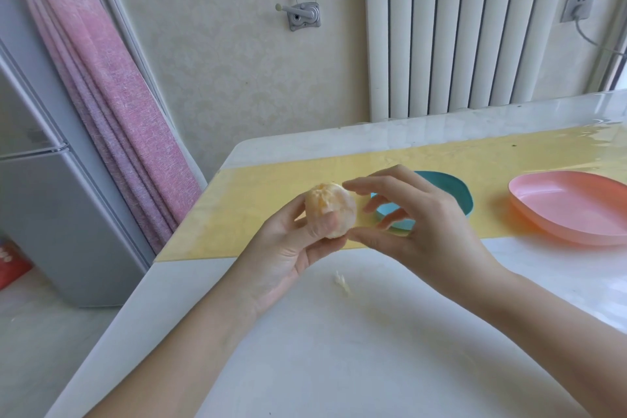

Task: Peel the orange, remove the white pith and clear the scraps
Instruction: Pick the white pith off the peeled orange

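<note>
My left hand (288, 244) grips the round, pale, mostly peeled orange (330, 210) over the white table (339, 366). My right hand (417, 224) waits at the fruit's 3 o'clock, holding nothing. Its forefinger and thumb are spread just beside the fruit, so it looks best placed to pick pith.

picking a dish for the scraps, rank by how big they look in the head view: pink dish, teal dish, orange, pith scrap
1. pink dish, cut off by the frame edge
2. teal dish, partly hidden behind the right hand
3. orange, held nearer the camera in the left hand
4. pith scrap
</note>
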### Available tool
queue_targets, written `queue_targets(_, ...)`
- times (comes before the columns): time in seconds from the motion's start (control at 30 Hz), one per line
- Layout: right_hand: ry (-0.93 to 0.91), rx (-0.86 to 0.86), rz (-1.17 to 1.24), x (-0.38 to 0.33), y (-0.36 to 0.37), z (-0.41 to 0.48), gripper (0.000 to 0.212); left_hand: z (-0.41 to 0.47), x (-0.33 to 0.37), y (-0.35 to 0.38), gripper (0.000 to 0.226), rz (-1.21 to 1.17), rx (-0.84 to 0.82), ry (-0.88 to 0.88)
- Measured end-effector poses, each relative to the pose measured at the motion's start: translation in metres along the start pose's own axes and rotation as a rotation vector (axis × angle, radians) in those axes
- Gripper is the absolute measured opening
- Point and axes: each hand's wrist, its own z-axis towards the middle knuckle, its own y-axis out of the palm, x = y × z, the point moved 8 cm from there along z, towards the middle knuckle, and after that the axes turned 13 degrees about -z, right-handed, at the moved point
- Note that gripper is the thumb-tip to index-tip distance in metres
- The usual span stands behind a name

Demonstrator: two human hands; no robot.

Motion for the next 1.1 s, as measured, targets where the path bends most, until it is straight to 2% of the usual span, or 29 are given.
queue_targets(0.13, -0.024, 0.011, -0.041, 0.0, 0.0, 0.0, 0.036, -0.003, 0.002, 0.004, 0.085, 0.223, -0.008, 0.028)
queue_targets(0.4, -0.016, 0.046, -0.039, -0.001, -0.005, 0.0, 0.028, -0.008, 0.024, 0.006, 0.075, 0.551, 0.059, 0.209)
queue_targets(0.77, -0.025, 0.18, -0.027, -0.008, -0.012, -0.003, 0.016, -0.016, 0.036, 0.015, 0.067, 0.848, 0.116, 0.429)
queue_targets(1.1, 0.041, 0.149, 0.029, -0.001, -0.01, -0.002, 0.008, -0.021, 0.041, 0.022, 0.07, 1.028, 0.131, 0.558)
